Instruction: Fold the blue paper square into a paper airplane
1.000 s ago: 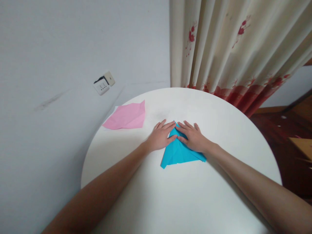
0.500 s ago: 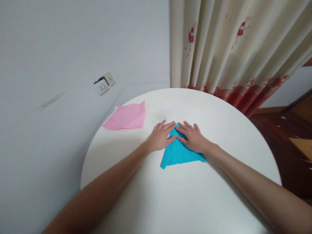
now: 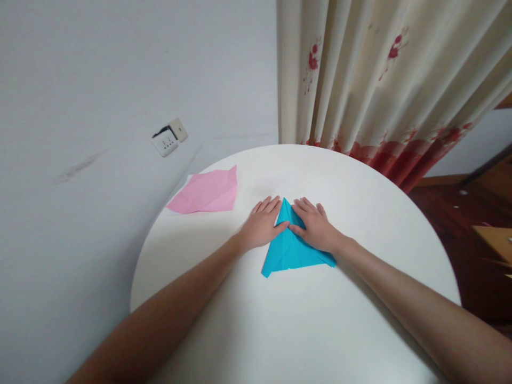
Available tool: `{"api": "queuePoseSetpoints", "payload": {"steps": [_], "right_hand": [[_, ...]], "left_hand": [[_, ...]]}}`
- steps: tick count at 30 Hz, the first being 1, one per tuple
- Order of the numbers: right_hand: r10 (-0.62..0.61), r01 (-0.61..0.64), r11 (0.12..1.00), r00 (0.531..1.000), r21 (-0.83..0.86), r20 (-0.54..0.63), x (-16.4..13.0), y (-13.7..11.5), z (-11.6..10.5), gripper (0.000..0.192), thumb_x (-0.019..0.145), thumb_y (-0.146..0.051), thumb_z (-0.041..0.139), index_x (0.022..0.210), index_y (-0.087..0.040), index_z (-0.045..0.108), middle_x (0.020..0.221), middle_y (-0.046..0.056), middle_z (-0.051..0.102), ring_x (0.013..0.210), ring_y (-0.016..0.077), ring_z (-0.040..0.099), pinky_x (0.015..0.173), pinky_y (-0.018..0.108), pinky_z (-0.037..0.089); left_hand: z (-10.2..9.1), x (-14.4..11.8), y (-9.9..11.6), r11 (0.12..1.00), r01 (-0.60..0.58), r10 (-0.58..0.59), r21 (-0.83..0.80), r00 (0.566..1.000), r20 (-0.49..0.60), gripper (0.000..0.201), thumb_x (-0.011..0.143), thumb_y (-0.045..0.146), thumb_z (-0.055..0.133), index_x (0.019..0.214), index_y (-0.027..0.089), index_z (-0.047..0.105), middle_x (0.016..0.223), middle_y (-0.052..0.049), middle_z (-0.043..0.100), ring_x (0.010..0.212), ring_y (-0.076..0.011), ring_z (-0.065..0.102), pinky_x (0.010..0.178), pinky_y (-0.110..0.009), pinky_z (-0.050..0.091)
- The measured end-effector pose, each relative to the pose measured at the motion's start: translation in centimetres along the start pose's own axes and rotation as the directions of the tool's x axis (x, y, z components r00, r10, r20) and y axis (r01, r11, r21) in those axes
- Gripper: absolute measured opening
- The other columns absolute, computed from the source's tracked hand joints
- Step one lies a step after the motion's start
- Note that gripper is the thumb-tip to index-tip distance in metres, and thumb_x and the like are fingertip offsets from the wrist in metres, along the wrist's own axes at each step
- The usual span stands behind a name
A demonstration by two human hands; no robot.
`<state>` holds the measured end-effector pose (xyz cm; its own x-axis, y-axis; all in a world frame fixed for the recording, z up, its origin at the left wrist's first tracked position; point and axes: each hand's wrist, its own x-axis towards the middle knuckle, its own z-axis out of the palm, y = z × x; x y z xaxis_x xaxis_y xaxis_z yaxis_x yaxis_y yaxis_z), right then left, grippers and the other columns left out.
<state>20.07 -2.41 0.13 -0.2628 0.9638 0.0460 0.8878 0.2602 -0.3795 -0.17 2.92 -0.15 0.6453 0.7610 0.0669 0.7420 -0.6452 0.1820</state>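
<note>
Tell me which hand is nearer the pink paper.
Left. The left hand lies flat at the blue paper's left edge, on the side toward the pink paper; the right hand presses the blue paper's right half, farther away.

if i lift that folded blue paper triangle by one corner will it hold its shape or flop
The folded blue paper triangle would probably hold fairly flat, since its layers look creased. It likely weighs almost nothing, being thin paper. On the smooth white round table it would probably slide easily; the left hand and right hand press it flat.
</note>
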Motion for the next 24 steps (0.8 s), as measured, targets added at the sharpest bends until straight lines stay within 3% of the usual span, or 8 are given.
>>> {"api": "queuePoseSetpoints", "payload": {"steps": [5, 9, 14, 17, 24], "right_hand": [[0.028, -0.030, 0.999, 0.996, -0.021, -0.083, -0.1, -0.3, -0.2, 0.045, 0.094, -0.038, 0.059, 0.133, -0.017, 0.063, 0.147, 0.015, 0.053, 0.136, 0.0333, 0.043, 0.113, 0.048, 0.035], [0.051, -0.055, 0.998, 0.990, -0.033, -0.130, -0.1, -0.5, -0.9, 0.029, 0.092, -0.030, 0.061, 0.116, -0.018, 0.073, 0.128, 0.013, 0.063, 0.117, 0.0316, 0.054, 0.103, 0.043, 0.043], [0.051, -0.054, 0.998, 0.993, -0.023, -0.111, -0.2, -0.8, -1.4, 0.021, 0.092, -0.029, 0.062, 0.104, -0.018, 0.075, 0.112, 0.013, 0.065, 0.104, 0.0277, 0.059, 0.095, 0.038, 0.046], [0.018, -0.018, 1.000, 0.996, 0.004, -0.089, -0.3, -0.9, -1.5, 0.021, 0.093, -0.027, 0.061, 0.105, -0.018, 0.076, 0.109, 0.013, 0.065, 0.103, 0.0265, 0.060, 0.093, 0.037, 0.047], [-0.046, 0.052, 0.996, 0.996, 0.077, -0.074, -0.3, -0.8, -1.6, 0.029, 0.092, -0.022, 0.060, 0.116, -0.024, 0.076, 0.103, 0.010, 0.067, 0.100, 0.0253, 0.062, 0.088, 0.034, 0.048]], "left_hand": [[-0.2, -0.5, 0.8, 1.000, 0.011, -0.011, -0.009, 1.000, 0.014, 0.065, 0.100, 0.053, 0.044, 0.155, 0.019, 0.037, 0.165, -0.010, 0.032, 0.153, -0.0330, 0.024, 0.123, -0.050, 0.022], [-0.7, -1.0, 1.8, 1.000, -0.018, 0.018, 0.001, 1.000, -0.009, 0.060, 0.099, 0.050, 0.048, 0.151, 0.019, 0.043, 0.160, -0.011, 0.039, 0.149, -0.0322, 0.031, 0.121, -0.048, 0.027], [-2.2, -1.6, 2.8, 1.000, -0.029, 0.028, -0.001, 0.999, -0.040, 0.044, 0.096, 0.044, 0.058, 0.134, 0.023, 0.061, 0.130, -0.010, 0.060, 0.121, -0.0297, 0.054, 0.107, -0.044, 0.042], [-2.9, -2.0, 3.0, 0.999, -0.052, 0.051, -0.012, 0.999, -0.010, 0.041, 0.095, 0.040, 0.060, 0.133, 0.023, 0.063, 0.119, -0.010, 0.061, 0.113, -0.0282, 0.057, 0.104, -0.042, 0.044], [-3.1, -2.0, 2.8, 0.998, -0.052, 0.052, -0.041, 0.998, 0.018, 0.041, 0.093, 0.038, 0.066, 0.131, 0.024, 0.066, 0.117, -0.009, 0.062, 0.111, -0.0273, 0.058, 0.103, -0.040, 0.044]]}}
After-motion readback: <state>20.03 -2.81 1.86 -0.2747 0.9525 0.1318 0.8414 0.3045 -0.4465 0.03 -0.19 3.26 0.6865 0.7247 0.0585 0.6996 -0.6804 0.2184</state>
